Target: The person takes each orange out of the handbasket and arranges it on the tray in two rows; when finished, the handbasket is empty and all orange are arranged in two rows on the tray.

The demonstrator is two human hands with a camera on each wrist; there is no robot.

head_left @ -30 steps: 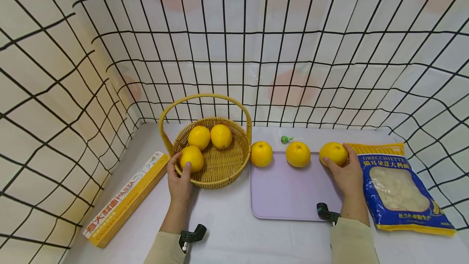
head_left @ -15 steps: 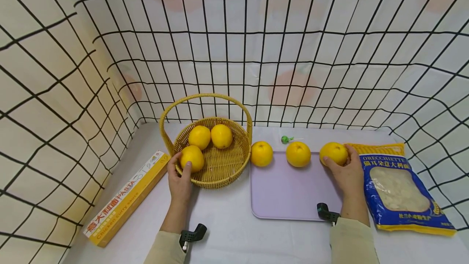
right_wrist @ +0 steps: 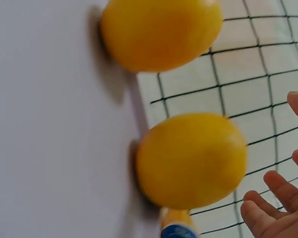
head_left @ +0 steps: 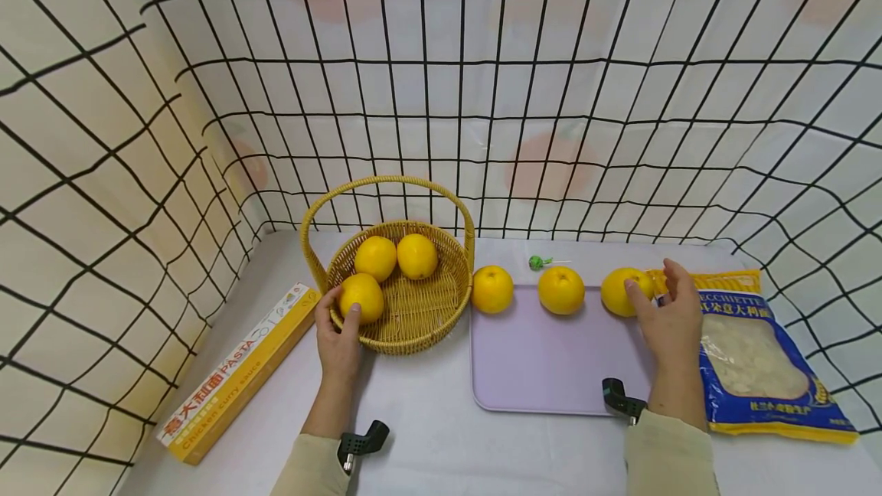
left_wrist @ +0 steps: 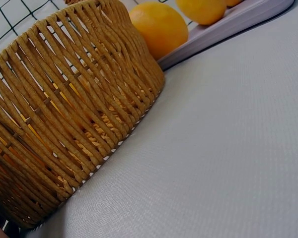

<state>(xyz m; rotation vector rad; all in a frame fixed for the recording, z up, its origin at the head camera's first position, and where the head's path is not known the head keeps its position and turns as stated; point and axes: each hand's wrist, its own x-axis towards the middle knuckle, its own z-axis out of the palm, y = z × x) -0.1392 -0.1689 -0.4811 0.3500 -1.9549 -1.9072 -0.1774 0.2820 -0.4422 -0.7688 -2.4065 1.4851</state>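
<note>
Left grip: my left hand holds a glossy, round yellow fruit between thumb and fingers.
Held fruit, position: inside the near-left rim of a round, tan woven basket.
Right grip: my right hand is wide, fingers spread, beside a smooth, slightly flattened yellow-orange fruit.
Right fruit, position: far edge of a flat lilac tray.

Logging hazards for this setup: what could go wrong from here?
1. Rightmost orange could roll: it sits at the far edge of the purple tray, with the right hand not gripping it.
2. Basket might tip if bumped: the left hand is at its rim.
</note>
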